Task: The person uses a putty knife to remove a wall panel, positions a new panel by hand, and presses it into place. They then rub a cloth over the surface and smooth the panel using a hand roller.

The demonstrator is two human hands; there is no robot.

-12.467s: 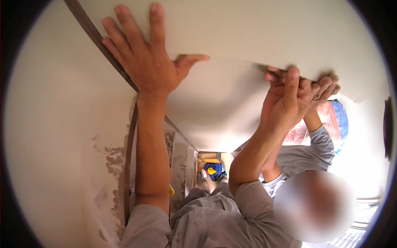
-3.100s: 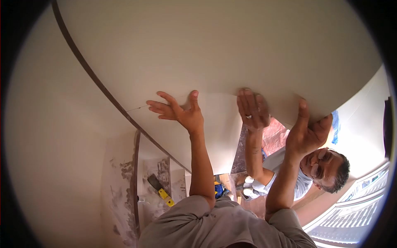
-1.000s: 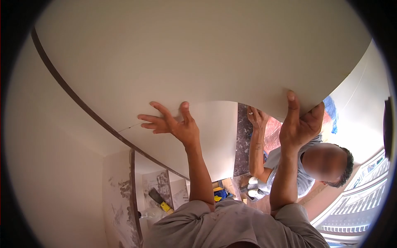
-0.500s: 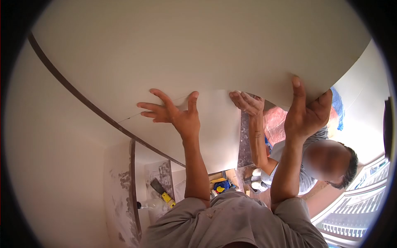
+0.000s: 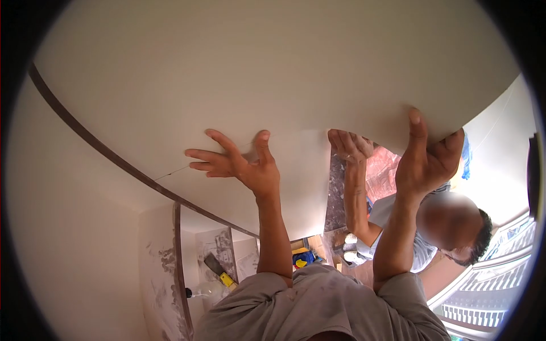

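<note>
A large pale board (image 5: 318, 68) fills the upper part of the view. My left hand (image 5: 244, 165) lies with spread fingers against the pale surface, along a thin seam. At the board's lower right edge, my right hand (image 5: 429, 153) grips it, thumb on the near face and fingers bent round the edge, partly hidden. Between my hands, a co-worker's raised hand (image 5: 351, 145) holds the same edge.
The co-worker (image 5: 387, 224) stands close on the right. A dark trim strip (image 5: 114, 146) runs down the left. A yellow-handled scraper (image 5: 220, 270) and a clear bottle (image 5: 207, 291) rest at lower left. White railings (image 5: 478, 315) show at lower right.
The board's right edge and both my hands sit slightly lower in view. The co-worker's hand has shifted right along the edge, its fingers now curled more round it.
</note>
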